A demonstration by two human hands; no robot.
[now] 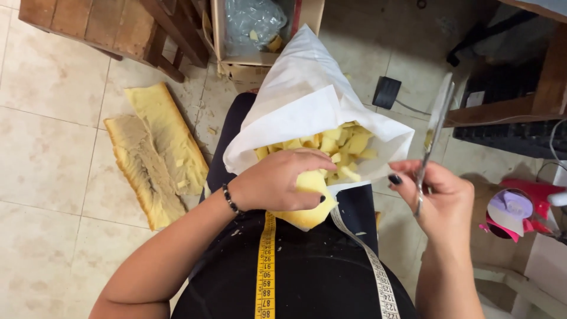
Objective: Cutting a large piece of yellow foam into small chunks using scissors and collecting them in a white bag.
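Note:
My left hand (277, 183) grips a chunk of yellow foam (310, 215) over my lap, just at the mouth of a white bag (301, 88) filled with several small yellow foam pieces (339, 145). My right hand (440, 198) holds a pair of metal scissors (434, 127), blades pointing up and away, to the right of the bag. A yellow and white tape measure (266, 266) hangs down my dark clothing.
Two long strips of foam (156, 153) lie on the tiled floor at left. A cardboard box with a plastic bag (254, 26) stands beyond the white bag. Wooden furniture (112, 26) is at top left, a pink holder with a tape roll (511, 212) at right.

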